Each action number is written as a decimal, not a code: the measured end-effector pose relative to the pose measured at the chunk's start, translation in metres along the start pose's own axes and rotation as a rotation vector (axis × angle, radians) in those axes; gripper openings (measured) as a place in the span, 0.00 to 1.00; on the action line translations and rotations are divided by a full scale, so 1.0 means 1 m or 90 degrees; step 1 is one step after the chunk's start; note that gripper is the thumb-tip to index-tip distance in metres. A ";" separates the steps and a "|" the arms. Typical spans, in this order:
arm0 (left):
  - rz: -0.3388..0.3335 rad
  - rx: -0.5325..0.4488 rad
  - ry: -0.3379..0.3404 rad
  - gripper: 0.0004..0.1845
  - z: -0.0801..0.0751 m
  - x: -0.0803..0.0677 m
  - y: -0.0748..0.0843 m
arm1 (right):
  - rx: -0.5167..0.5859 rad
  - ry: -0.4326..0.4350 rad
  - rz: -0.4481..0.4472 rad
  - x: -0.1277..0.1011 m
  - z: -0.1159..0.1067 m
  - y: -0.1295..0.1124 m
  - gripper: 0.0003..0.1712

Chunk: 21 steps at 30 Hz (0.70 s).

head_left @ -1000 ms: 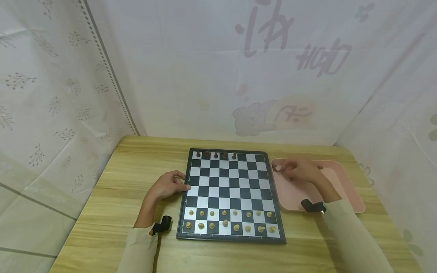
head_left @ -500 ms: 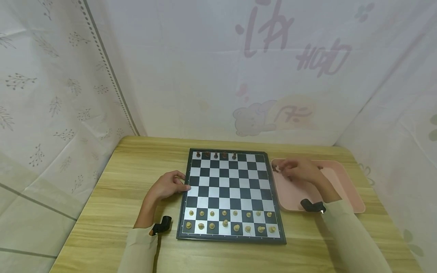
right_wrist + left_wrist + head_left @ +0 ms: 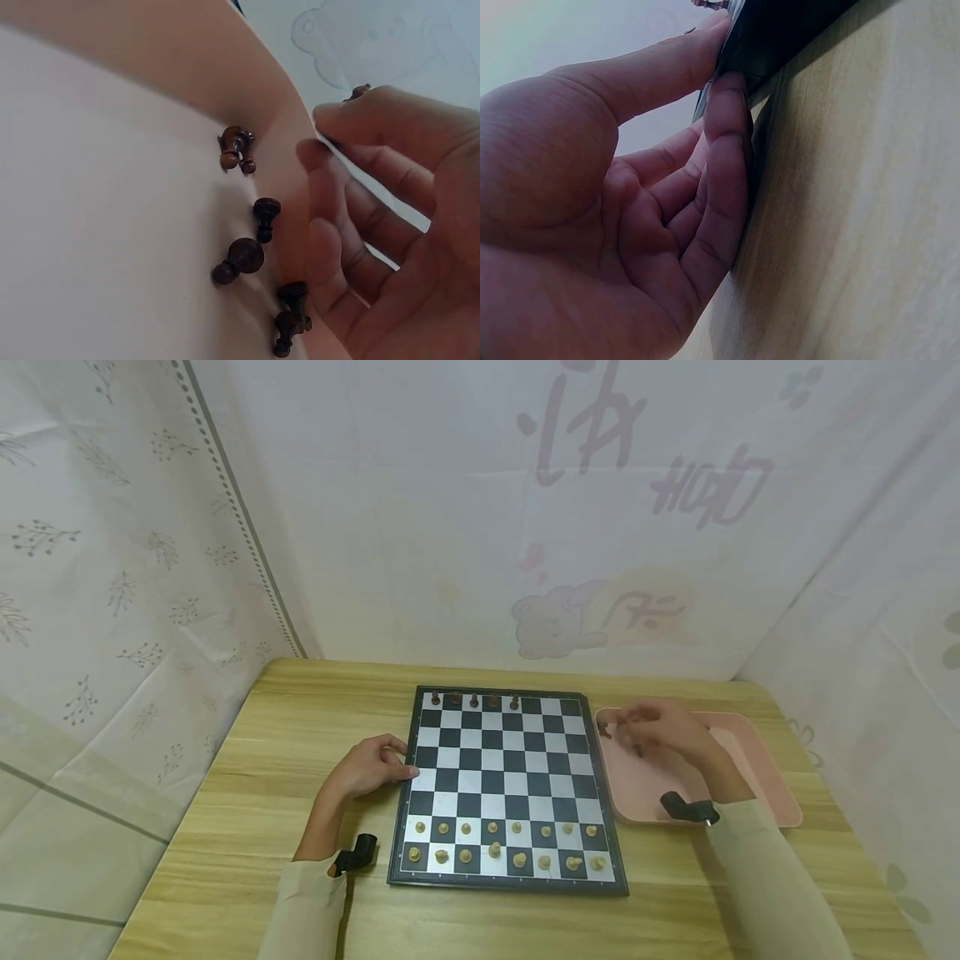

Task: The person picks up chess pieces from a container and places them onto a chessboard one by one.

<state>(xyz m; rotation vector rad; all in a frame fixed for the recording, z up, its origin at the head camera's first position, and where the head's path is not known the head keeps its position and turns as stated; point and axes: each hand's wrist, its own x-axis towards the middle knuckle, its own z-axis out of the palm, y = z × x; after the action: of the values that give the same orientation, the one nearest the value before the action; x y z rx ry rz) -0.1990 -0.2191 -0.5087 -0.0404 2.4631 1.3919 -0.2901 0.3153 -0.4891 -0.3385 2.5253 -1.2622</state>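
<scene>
My left hand (image 3: 375, 766) grips the left edge of the chessboard (image 3: 482, 783), thumb on top and fingers against its side, as the left wrist view shows. Over the pink tray (image 3: 780, 789), my right hand (image 3: 667, 731) pinches a dark brown chess piece (image 3: 360, 91) between thumb and forefinger. Most of that piece is hidden by the thumb. Beneath the hand lie several dark brown pieces, among them a pawn (image 3: 238, 260) and another pawn (image 3: 265, 219), near the tray's wall. Light pieces (image 3: 519, 860) fill the board's two near rows. Several dark pieces (image 3: 474, 701) stand along its far row.
The board and tray lie side by side on a wooden table (image 3: 300, 702). A patterned white cloth (image 3: 420, 543) hangs behind the table and at its sides. More dark pieces (image 3: 604, 729) lie in the tray's far left corner.
My right hand has lifted slightly and shifted a little over the tray, uncovering a dark piece below it. My left hand and the pieces on the board have stayed put.
</scene>
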 end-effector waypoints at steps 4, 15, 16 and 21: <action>-0.003 -0.003 0.000 0.24 0.000 0.000 0.000 | 0.029 0.014 0.009 0.003 0.001 0.001 0.20; -0.002 0.006 0.001 0.24 -0.001 0.002 -0.001 | 0.065 0.036 0.005 0.018 0.006 -0.014 0.16; -0.002 0.007 0.002 0.24 -0.001 0.002 -0.001 | 0.064 0.039 0.005 0.020 0.007 -0.016 0.17; -0.003 0.004 0.000 0.23 -0.001 0.002 -0.002 | 0.079 0.040 -0.038 0.028 0.013 -0.027 0.17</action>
<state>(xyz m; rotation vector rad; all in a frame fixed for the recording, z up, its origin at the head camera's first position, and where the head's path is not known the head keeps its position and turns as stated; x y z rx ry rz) -0.2003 -0.2204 -0.5104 -0.0442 2.4661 1.3829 -0.3091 0.2806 -0.4795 -0.3549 2.4904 -1.4654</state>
